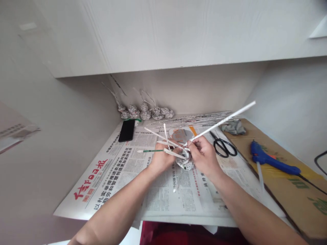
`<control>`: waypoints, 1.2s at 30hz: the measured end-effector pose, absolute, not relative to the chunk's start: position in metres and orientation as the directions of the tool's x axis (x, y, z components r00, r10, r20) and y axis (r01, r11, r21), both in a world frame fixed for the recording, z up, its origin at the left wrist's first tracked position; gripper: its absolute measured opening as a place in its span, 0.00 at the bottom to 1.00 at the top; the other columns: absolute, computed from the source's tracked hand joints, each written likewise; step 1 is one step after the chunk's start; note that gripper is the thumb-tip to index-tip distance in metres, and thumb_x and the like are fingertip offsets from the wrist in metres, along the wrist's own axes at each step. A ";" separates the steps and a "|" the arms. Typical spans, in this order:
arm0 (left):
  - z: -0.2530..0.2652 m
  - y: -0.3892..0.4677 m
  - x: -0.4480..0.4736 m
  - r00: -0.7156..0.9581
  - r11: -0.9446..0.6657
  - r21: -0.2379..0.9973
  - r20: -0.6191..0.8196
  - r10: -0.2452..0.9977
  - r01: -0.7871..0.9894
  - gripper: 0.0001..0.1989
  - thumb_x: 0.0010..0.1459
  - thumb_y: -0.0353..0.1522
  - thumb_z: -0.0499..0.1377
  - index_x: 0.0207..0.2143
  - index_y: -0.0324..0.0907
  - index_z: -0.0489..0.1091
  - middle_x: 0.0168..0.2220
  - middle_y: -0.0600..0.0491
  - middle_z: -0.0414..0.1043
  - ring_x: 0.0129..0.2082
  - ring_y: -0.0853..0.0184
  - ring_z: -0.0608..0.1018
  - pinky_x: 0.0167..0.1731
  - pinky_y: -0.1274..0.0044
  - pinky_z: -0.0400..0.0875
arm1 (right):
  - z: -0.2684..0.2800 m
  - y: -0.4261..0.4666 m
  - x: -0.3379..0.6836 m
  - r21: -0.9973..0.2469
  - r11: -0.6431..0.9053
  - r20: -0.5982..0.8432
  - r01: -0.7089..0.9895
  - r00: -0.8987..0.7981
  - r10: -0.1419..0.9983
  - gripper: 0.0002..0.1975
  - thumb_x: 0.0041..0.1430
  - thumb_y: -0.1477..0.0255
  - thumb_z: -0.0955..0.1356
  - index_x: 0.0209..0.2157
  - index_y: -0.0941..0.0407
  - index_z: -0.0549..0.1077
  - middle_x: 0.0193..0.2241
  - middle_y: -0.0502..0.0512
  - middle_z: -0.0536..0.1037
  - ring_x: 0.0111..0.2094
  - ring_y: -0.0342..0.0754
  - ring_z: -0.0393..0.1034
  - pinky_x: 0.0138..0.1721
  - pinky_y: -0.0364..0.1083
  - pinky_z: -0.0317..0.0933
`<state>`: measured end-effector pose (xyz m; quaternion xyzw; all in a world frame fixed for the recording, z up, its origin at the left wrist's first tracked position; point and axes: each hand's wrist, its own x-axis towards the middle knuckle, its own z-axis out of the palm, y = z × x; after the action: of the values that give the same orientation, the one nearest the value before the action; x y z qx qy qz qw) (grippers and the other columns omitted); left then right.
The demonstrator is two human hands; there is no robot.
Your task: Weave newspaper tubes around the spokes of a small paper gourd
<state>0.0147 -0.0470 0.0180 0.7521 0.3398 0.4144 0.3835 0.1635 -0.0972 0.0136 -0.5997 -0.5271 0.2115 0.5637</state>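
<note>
Over the newspaper, both hands hold a small round woven paper piece with rolled paper strips sticking out of it. My left hand grips its left side, among several short strips that fan out up and left, one of them dark green. With thumb and fingers closed, my right hand pinches the base of a long white paper tube that slants up to the right. The fingers partly hide the woven piece.
Several gourd-shaped woven pieces stand along the back wall, left of long thin paper rolls. A black phone lies at the left. Black-handled scissors, a grey cloth and a blue glue gun on cardboard are at the right.
</note>
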 end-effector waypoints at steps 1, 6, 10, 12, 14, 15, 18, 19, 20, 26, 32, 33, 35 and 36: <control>0.019 -0.046 0.014 0.426 -0.488 0.847 0.370 0.825 0.210 0.05 0.54 0.29 0.59 0.29 0.39 0.76 0.31 0.51 0.78 0.32 0.67 0.78 0.36 0.77 0.71 | 0.014 -0.097 0.163 -0.898 0.193 0.345 0.395 0.361 0.866 0.11 0.59 0.61 0.65 0.30 0.54 0.66 0.25 0.51 0.75 0.24 0.45 0.70 0.23 0.41 0.60; 0.021 -0.044 0.013 0.429 -0.488 0.847 0.369 0.825 0.209 0.04 0.53 0.29 0.60 0.28 0.39 0.75 0.29 0.51 0.77 0.30 0.68 0.78 0.33 0.78 0.71 | 0.020 -0.102 0.160 -0.830 0.262 0.442 0.493 0.294 0.848 0.09 0.59 0.63 0.66 0.31 0.54 0.66 0.25 0.51 0.74 0.23 0.44 0.69 0.24 0.42 0.60; 0.023 -0.042 0.012 0.431 -0.449 0.875 0.341 0.835 0.179 0.03 0.52 0.27 0.60 0.29 0.40 0.75 0.31 0.52 0.78 0.32 0.68 0.78 0.35 0.78 0.72 | 0.021 -0.102 0.163 -0.813 0.269 0.428 0.516 0.217 0.877 0.06 0.59 0.66 0.66 0.33 0.53 0.68 0.28 0.51 0.75 0.27 0.44 0.71 0.28 0.42 0.63; 0.023 -0.042 0.012 0.428 -0.422 0.892 0.322 0.845 0.161 0.04 0.53 0.28 0.60 0.29 0.40 0.75 0.31 0.52 0.79 0.32 0.68 0.79 0.35 0.78 0.72 | 0.020 -0.101 0.165 -0.821 0.271 0.405 0.502 0.179 0.896 0.05 0.59 0.66 0.66 0.34 0.53 0.68 0.29 0.50 0.76 0.28 0.44 0.71 0.30 0.42 0.63; 0.023 -0.042 0.012 0.421 -0.412 0.898 0.317 0.850 0.155 0.04 0.53 0.29 0.60 0.29 0.41 0.75 0.31 0.52 0.78 0.33 0.67 0.79 0.35 0.77 0.72 | 0.020 -0.100 0.166 -0.827 0.275 0.398 0.491 0.165 0.902 0.04 0.60 0.68 0.65 0.35 0.53 0.68 0.29 0.50 0.76 0.29 0.44 0.71 0.30 0.42 0.63; 0.023 -0.042 0.012 0.418 -0.415 0.896 0.321 0.850 0.156 0.03 0.53 0.29 0.61 0.29 0.41 0.76 0.32 0.52 0.78 0.33 0.67 0.79 0.36 0.77 0.72 | 0.020 -0.100 0.166 -0.827 0.275 0.398 0.491 0.166 0.902 0.04 0.60 0.68 0.65 0.35 0.53 0.68 0.29 0.50 0.75 0.29 0.44 0.71 0.31 0.42 0.63; 0.022 -0.043 0.013 0.405 -0.424 0.891 0.332 0.852 0.163 0.03 0.52 0.29 0.61 0.29 0.41 0.75 0.31 0.52 0.78 0.33 0.67 0.79 0.36 0.77 0.72 | 0.021 -0.100 0.167 -0.821 0.274 0.400 0.502 0.161 0.902 0.04 0.60 0.70 0.64 0.36 0.53 0.69 0.29 0.50 0.75 0.31 0.45 0.71 0.34 0.42 0.63; 0.022 -0.043 0.013 0.403 -0.423 0.890 0.330 0.854 0.169 0.03 0.52 0.29 0.61 0.29 0.40 0.75 0.31 0.52 0.78 0.33 0.67 0.78 0.35 0.77 0.72 | 0.022 -0.100 0.167 -0.818 0.274 0.398 0.505 0.156 0.904 0.04 0.60 0.70 0.64 0.36 0.53 0.70 0.29 0.50 0.76 0.32 0.45 0.71 0.34 0.43 0.63; 0.023 -0.044 0.013 0.402 -0.423 0.889 0.327 0.855 0.175 0.03 0.52 0.29 0.61 0.28 0.40 0.75 0.30 0.52 0.78 0.32 0.67 0.78 0.35 0.76 0.72 | 0.023 -0.100 0.168 -0.818 0.272 0.395 0.508 0.151 0.906 0.04 0.60 0.71 0.64 0.37 0.53 0.70 0.29 0.50 0.75 0.32 0.45 0.71 0.35 0.43 0.63; 0.027 -0.045 0.013 0.418 -0.414 0.892 0.313 0.853 0.178 0.02 0.51 0.28 0.61 0.27 0.40 0.75 0.29 0.52 0.77 0.31 0.66 0.78 0.35 0.76 0.73 | 0.025 -0.102 0.171 -0.854 0.213 0.322 0.475 0.159 0.933 0.08 0.60 0.71 0.64 0.42 0.51 0.70 0.27 0.48 0.73 0.29 0.44 0.70 0.30 0.42 0.62; 0.028 -0.046 0.012 0.435 -0.426 0.892 0.329 0.838 0.147 0.04 0.52 0.30 0.61 0.27 0.40 0.75 0.28 0.53 0.77 0.30 0.67 0.77 0.35 0.76 0.72 | 0.026 -0.102 0.174 -0.864 0.209 0.309 0.458 0.154 0.939 0.09 0.59 0.71 0.64 0.41 0.52 0.71 0.28 0.49 0.74 0.29 0.45 0.71 0.29 0.42 0.62; 0.028 -0.046 0.012 0.439 -0.433 0.889 0.334 0.834 0.148 0.03 0.52 0.29 0.61 0.27 0.40 0.75 0.28 0.53 0.77 0.30 0.67 0.77 0.34 0.76 0.72 | 0.025 -0.101 0.174 -0.860 0.209 0.311 0.465 0.154 0.938 0.08 0.59 0.71 0.64 0.41 0.52 0.71 0.28 0.49 0.74 0.29 0.45 0.71 0.29 0.42 0.62; 0.027 -0.045 0.012 0.440 -0.452 0.879 0.349 0.827 0.151 0.03 0.52 0.29 0.61 0.27 0.40 0.75 0.29 0.53 0.77 0.30 0.67 0.77 0.35 0.76 0.72 | 0.025 -0.101 0.176 -0.853 0.210 0.317 0.478 0.153 0.936 0.08 0.59 0.70 0.64 0.40 0.52 0.71 0.28 0.49 0.75 0.29 0.45 0.71 0.29 0.42 0.62; 0.026 -0.045 0.013 0.439 -0.461 0.874 0.358 0.824 0.153 0.03 0.52 0.29 0.61 0.27 0.40 0.75 0.29 0.53 0.77 0.31 0.67 0.77 0.35 0.76 0.72 | 0.025 -0.100 0.176 -0.848 0.213 0.321 0.485 0.151 0.935 0.07 0.59 0.70 0.64 0.40 0.52 0.71 0.28 0.49 0.75 0.29 0.45 0.71 0.29 0.42 0.62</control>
<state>0.0126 -0.0451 0.0265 0.7464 0.3275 0.4165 0.4028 0.1761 -0.1004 0.0247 -0.5830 -0.6088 0.2315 0.4856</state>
